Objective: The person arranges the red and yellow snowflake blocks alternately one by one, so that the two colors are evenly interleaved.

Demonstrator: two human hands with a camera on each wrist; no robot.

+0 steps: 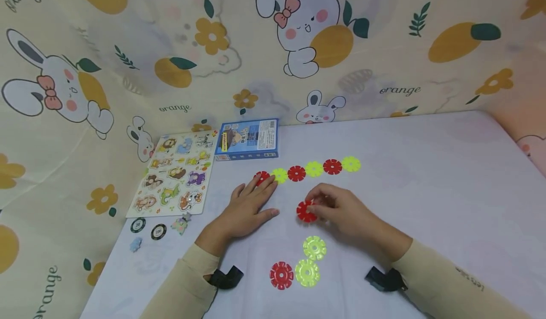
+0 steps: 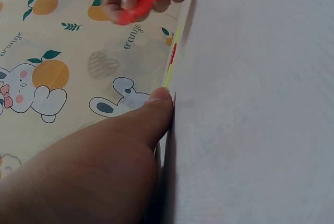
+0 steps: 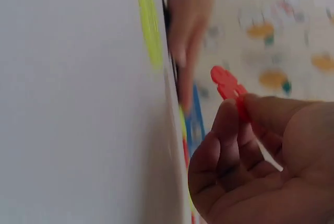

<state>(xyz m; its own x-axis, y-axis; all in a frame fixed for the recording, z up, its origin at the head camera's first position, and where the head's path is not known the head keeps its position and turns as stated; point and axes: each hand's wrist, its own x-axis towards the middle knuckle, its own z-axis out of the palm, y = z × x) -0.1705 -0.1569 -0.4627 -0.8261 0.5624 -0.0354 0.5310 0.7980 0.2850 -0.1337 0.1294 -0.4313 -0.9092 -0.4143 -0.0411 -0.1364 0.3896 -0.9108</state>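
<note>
Between thumb and fingers my right hand [image 1: 341, 207] pinches a red notched disc [image 1: 305, 212], raised above the white table; the right wrist view shows the same red disc [image 3: 227, 84] nearly edge-on. My left hand [image 1: 247, 210] lies flat with fingers spread, its fingertips over the red disc [image 1: 261, 177] at the left end of a row. That row alternates red and yellow-green discs, running right to a yellow-green disc [image 1: 351, 164]. Nearer the body lie two yellow-green discs [image 1: 314, 248] and a red disc [image 1: 281, 275].
At the back left are a blue box [image 1: 247, 140] and a board of animal pictures [image 1: 172, 174]. Two round black-and-white chips [image 1: 159, 232] and small figures [image 1: 181, 224] lie in front of the board. A patterned cloth [image 1: 256, 49] hangs behind the table [image 1: 426, 191].
</note>
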